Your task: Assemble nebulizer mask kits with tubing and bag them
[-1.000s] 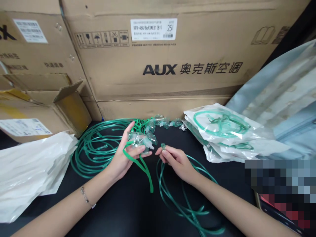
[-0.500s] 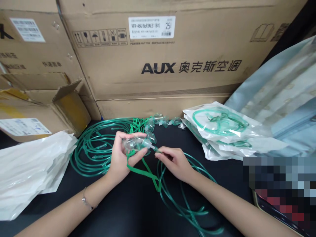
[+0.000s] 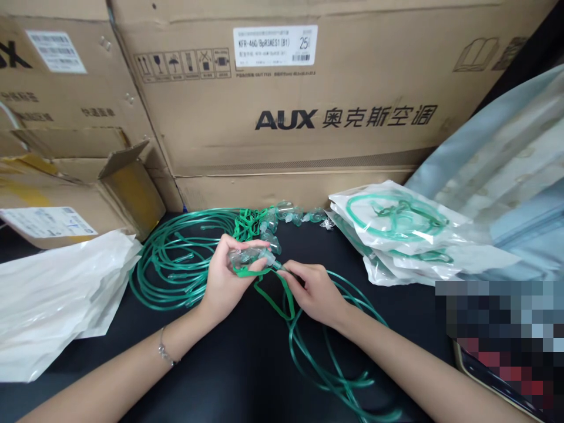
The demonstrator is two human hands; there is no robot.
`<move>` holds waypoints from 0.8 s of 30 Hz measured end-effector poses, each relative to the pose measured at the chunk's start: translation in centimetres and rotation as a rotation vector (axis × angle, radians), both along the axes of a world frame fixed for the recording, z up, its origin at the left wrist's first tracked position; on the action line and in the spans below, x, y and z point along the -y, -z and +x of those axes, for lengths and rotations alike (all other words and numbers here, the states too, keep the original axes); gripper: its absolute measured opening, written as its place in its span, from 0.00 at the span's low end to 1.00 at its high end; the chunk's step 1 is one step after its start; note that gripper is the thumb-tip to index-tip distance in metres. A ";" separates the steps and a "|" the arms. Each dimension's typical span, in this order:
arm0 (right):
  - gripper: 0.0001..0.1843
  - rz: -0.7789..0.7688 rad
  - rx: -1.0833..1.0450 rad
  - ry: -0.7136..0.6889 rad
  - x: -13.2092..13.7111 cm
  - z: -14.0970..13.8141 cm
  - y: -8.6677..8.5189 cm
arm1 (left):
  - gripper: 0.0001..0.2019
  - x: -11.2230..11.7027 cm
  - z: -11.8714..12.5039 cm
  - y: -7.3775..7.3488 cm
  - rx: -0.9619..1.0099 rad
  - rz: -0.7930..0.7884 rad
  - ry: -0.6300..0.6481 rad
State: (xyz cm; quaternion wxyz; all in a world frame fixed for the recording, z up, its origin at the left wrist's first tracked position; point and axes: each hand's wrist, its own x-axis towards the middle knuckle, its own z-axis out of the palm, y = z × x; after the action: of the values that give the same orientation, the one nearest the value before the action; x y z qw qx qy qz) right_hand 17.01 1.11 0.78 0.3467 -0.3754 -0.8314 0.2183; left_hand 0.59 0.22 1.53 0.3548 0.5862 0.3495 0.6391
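Note:
My left hand [image 3: 229,273] is closed around a clear oxygen mask [image 3: 247,257], whose white connector points right. A green elastic strap [image 3: 275,309] hangs from the mask in a loop between my hands. My right hand [image 3: 312,291] pinches the end of a green oxygen tube [image 3: 281,267] against the mask's connector. How far the end sits on the connector is too small to tell. More of the tubing [image 3: 317,376] curves over the black table below my right hand. Behind my left hand lie coiled green tubes [image 3: 165,264].
More clear masks [image 3: 286,211] and bunched green straps [image 3: 251,220] lie against a large cardboard box [image 3: 343,76]. Bagged mask sets [image 3: 405,223] are stacked at right. White bags [image 3: 66,288] and an opened carton [image 3: 83,194] occupy the left. A phone [image 3: 484,382] lies at lower right.
My left hand has shifted slightly right with the mask, bringing the connector and the tube end together. The strap loop has swung up and to the right. My right hand has hardly moved.

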 end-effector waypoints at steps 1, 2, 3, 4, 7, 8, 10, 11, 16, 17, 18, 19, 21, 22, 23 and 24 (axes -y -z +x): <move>0.14 0.006 0.003 0.005 0.0 0.0 0.0 | 0.17 0.0 0.0 0.1 0.010 0.002 0.004; 0.14 0.011 0.006 0.008 0.0 0.0 0.1 | 0.17 0.0 0.1 0.1 0.019 0.008 0.008; 0.14 0.016 0.009 0.008 0.0 -0.1 0.1 | 0.17 0.1 0.1 0.2 0.026 0.013 0.011; 0.14 0.019 0.012 0.008 0.0 -0.1 0.2 | 0.17 0.1 0.2 0.2 0.031 0.011 0.013; 0.14 0.029 0.012 0.012 0.1 -0.2 0.2 | 0.17 0.2 0.2 0.2 0.049 -0.036 0.025; 0.14 0.032 0.016 0.015 0.2 -0.3 0.2 | 0.18 0.2 0.2 0.3 0.062 -0.055 0.030; 0.13 0.034 0.033 0.016 0.3 -0.4 0.2 | 0.18 0.2 0.3 0.3 0.084 -0.081 0.038; 0.13 0.033 0.044 0.013 0.3 -0.4 0.2 | 0.18 0.2 0.3 0.4 0.086 -0.079 0.035; 0.13 -0.009 0.061 -0.006 0.2 -0.4 0.3 | 0.17 0.5 0.4 0.6 -0.003 -0.001 -0.003; 0.13 -0.021 0.060 -0.010 0.2 -0.4 0.4 | 0.16 0.5 0.4 0.7 -0.018 0.008 -0.003; 0.13 -0.032 0.058 -0.015 0.2 -0.4 0.5 | 0.16 0.5 0.4 0.7 -0.027 0.013 -0.001; 0.13 -0.040 0.054 -0.021 0.1 -0.4 0.5 | 0.16 0.6 0.5 0.8 -0.028 0.012 0.003; 0.13 -0.051 0.040 -0.031 0.1 -0.5 0.6 | 0.16 0.6 0.5 0.8 -0.010 0.000 0.010; 0.13 -0.054 0.034 -0.032 0.0 -0.5 0.7 | 0.16 0.5 0.5 0.8 0.004 -0.014 0.013; 0.13 -0.053 0.029 -0.031 0.0 -0.5 0.8 | 0.16 0.5 0.6 0.8 0.018 -0.028 0.015; 0.13 -0.050 0.029 -0.030 -0.1 -0.5 0.8 | 0.16 0.5 0.6 0.8 0.030 -0.046 0.015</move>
State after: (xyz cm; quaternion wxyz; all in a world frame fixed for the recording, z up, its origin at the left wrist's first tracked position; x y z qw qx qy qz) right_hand 16.47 1.20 -0.04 0.3218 -0.3745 -0.8361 0.2389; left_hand 1.20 -0.29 0.69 0.3782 0.5709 0.3544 0.6367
